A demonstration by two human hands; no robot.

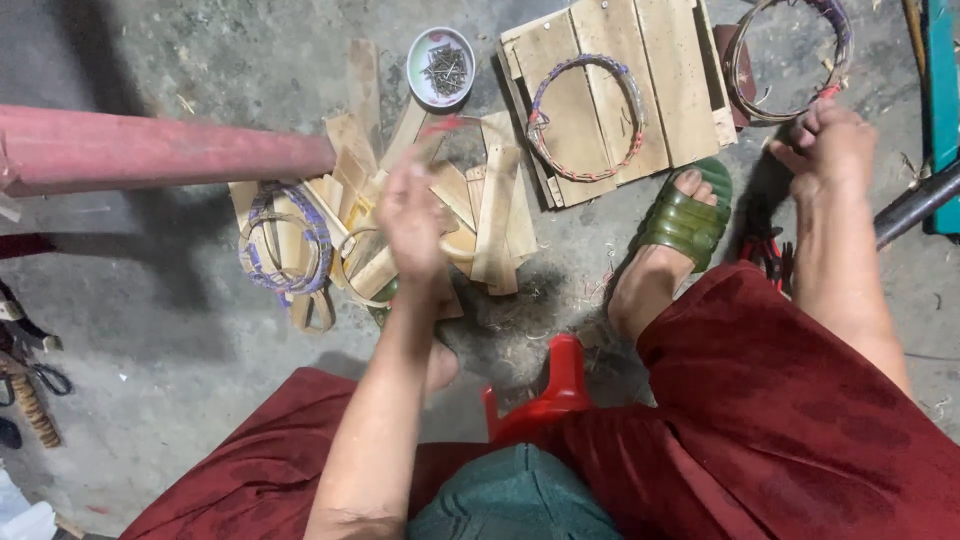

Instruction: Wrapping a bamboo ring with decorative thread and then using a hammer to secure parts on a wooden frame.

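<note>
Concrete floor [180,330], grey and dusty, bears a loose heap of pale wood offcuts [480,215], flat and splintery; the left hand [412,218] hovers blurred above the heap, fingers spread wide, perhaps touching a thin wire ring, though the blur hides any contact; a round white bowl [441,67] of dark nails sits just beyond the heap; a slatted wooden board [620,85] carries a hoop wound in purple and red [585,118]; the right hand [830,145] is closed in a fist on the lower edge of a wire hoop [790,60] beside the board; a ribbed green sandal [688,215] rests near the board; a coil of braided purple strip [287,245] lies left of the heap.
</note>
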